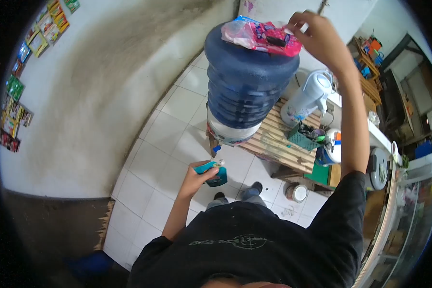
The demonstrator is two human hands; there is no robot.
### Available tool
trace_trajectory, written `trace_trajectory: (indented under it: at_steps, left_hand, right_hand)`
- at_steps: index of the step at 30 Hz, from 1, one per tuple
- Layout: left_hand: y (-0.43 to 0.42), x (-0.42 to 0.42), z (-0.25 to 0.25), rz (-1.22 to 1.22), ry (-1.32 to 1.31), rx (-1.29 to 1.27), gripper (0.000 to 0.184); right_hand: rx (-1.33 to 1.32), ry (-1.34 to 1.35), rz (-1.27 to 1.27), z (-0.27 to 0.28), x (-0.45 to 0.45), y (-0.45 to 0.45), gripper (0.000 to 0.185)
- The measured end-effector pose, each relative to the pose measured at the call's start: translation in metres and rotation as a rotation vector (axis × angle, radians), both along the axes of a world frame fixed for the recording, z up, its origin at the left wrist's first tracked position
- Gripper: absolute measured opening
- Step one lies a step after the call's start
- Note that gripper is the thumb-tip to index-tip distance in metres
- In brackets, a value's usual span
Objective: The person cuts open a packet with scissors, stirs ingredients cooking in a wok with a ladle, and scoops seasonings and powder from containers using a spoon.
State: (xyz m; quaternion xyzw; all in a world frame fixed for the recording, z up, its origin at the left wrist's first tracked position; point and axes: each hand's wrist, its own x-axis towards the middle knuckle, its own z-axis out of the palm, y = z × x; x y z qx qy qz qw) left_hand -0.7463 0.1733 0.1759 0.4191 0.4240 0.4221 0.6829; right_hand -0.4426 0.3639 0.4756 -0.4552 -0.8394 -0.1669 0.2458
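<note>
In the head view, my left hand [193, 181] is closed around a small teal pouch [217, 179], with something whitish at its upper edge. That pouch is held in front of my body, below the spout side of a water dispenser. A large blue water jug [242, 81] stands upside down on the white dispenser base [233, 133]. On top of the jug lies a crumpled pink plastic packet [261, 37] with a dark patch on it. My right hand [320, 42] reaches up to the packet's right edge, its bent fingers pinching there.
A slatted bamboo bench [278, 141] carries a pale blue thermos [308, 98] and a green basket [302, 137] of small items. A lidded tub [297, 193] sits on the tiled floor. Sachets [45, 24] hang on the left wall. A glass case [408, 216] stands at right.
</note>
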Motion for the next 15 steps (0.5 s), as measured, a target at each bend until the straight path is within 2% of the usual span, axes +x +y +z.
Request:
trace_trajectory:
  at_steps: [1, 3, 4, 6, 8, 10, 12, 15]
  left_hand:
    - [0.002, 0.005, 0.009, 0.0, -0.016, -0.005, 0.019]
    - [0.009, 0.015, 0.009, -0.043, -0.015, -0.009, 0.019]
    - [0.014, 0.021, 0.006, -0.081, -0.001, 0.002, 0.02]
    - [0.019, 0.045, 0.034, -0.138, -0.031, 0.108, 0.02]
    - [0.018, 0.063, 0.05, -0.273, -0.07, 0.134, 0.017]
    - [0.015, 0.088, 0.055, -0.405, -0.14, 0.237, 0.015]
    - [0.003, 0.116, 0.058, -0.534, -0.243, 0.395, 0.014]
    - [-0.035, 0.155, 0.075, -0.766, -0.346, 0.404, 0.013]
  right_hand:
    - [0.105, 0.058, 0.102, 0.01, -0.008, -0.032, 0.016]
    - [0.059, 0.22, 0.05, 0.008, -0.011, -0.093, 0.014]
    - [0.111, 0.164, 0.075, -0.001, -0.008, -0.119, 0.01]
    - [-0.18, 0.364, 0.006, -0.037, -0.008, -0.183, 0.01]
    - [-0.333, 0.423, -0.026, -0.09, 0.002, -0.232, 0.013]
    - [-0.49, 0.674, -0.191, -0.137, 0.004, -0.282, 0.017]
    - [-0.483, 0.935, -0.289, -0.17, 0.0, -0.329, 0.019]
    - [-0.231, 1.046, -0.35, -0.192, -0.016, -0.39, 0.021]
